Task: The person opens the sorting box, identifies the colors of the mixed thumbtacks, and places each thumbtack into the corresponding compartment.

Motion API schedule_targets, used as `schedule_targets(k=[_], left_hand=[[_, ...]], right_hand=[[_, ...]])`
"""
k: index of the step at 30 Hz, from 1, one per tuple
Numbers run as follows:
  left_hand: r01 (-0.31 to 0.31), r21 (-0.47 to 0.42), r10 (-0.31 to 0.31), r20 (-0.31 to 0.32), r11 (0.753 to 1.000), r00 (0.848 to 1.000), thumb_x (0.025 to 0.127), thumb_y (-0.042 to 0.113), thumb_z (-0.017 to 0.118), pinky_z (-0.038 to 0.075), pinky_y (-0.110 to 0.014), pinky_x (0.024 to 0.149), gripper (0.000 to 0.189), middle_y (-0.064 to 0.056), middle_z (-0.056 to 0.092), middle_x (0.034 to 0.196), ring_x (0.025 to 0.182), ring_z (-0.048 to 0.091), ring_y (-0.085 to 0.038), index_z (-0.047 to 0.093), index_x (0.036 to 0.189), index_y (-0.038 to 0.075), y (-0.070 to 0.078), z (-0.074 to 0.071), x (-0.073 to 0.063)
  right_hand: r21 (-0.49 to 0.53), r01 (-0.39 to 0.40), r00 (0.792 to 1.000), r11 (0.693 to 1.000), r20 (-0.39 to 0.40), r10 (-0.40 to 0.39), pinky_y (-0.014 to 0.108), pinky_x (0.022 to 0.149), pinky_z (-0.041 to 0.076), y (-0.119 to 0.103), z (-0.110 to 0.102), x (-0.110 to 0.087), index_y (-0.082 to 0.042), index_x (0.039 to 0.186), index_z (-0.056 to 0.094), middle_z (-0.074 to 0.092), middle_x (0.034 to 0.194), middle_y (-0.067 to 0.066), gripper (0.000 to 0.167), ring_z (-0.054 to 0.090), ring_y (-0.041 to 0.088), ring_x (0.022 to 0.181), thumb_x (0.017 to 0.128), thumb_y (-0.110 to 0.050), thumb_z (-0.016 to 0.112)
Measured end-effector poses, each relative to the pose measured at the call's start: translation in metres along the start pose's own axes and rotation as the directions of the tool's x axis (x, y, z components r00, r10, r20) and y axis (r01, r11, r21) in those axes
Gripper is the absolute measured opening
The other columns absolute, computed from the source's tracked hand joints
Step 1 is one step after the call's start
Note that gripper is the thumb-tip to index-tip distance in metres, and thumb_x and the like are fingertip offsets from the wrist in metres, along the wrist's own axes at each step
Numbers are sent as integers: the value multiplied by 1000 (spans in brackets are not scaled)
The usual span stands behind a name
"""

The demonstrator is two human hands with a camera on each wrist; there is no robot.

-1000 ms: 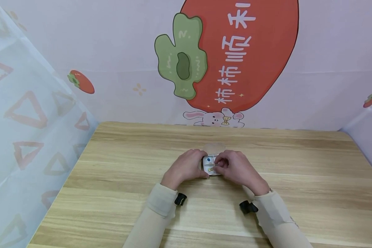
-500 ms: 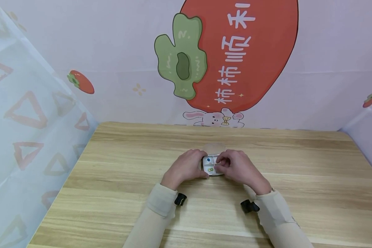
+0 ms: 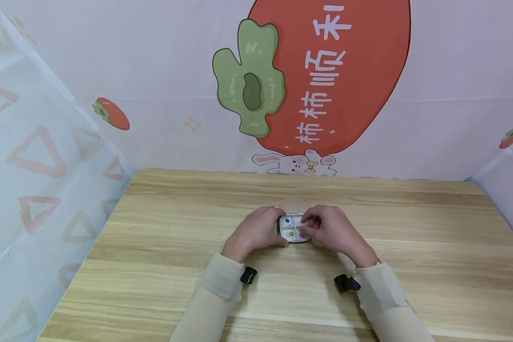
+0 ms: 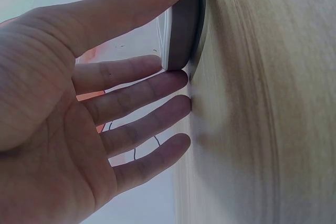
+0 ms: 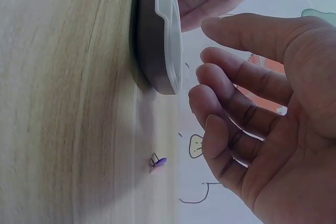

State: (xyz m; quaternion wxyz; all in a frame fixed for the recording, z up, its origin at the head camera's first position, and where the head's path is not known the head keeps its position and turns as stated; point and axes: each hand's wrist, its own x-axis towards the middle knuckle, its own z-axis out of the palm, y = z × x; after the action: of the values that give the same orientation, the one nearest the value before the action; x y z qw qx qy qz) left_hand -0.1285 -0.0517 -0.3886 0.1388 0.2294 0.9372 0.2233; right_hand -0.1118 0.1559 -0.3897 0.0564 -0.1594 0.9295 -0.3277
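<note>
A small pill box, white inside with four compartments, lies on the wooden table, its clear lid folded back. Its outer wall is dark. My left hand grips the box's left side, thumb at the near corner and index finger at the far one. A blue piece sits in the far left compartment, green-yellow pieces in the near left. My right hand hovers over the right compartments, partly hiding them. Its fingers are loosely bent, with a gap and nothing visible between thumb and index finger.
A small purple piece lies on the table beyond the box, shown in the right wrist view. The wooden table runs back to a wall cloth printed with persimmons. Black wrist mounts sit at both cuffs.
My right hand has shifted a little to the right, uncovering more of the right-hand compartments. My left hand and the pill box have stayed in place.
</note>
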Motion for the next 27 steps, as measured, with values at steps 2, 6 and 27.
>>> schedule_targets(k=[2,6,27], left_hand=[[5,-1,-5,3,1000,1000,75,28,93,49,-29,80,58,-1,68,104,88,58,-14,69,123,6,0,0,0],[11,5,-11,7,1000,1000,75,29,93,49,-29,81,60,-1,68,105,88,58,-14,68,125,6,1,0,0],[11,-2,-11,0,1000,1000,76,30,92,50,-30,84,61,-2,68,107,90,58,-15,67,126,5,1,1,0]], right_hand=[[5,-2,1000,1000,2,2,31,64,49,0,0,0,-12,92,75,61,77,-3,12,54,16,71,85,-14,83],[4,-7,1000,1000,1,7,31,65,49,1,-1,0,-12,93,75,61,77,-3,12,54,16,72,85,-15,83],[9,1,1000,1000,-11,-1,32,67,50,8,-8,-1,-10,92,74,63,78,-3,10,57,15,73,87,-14,81]])
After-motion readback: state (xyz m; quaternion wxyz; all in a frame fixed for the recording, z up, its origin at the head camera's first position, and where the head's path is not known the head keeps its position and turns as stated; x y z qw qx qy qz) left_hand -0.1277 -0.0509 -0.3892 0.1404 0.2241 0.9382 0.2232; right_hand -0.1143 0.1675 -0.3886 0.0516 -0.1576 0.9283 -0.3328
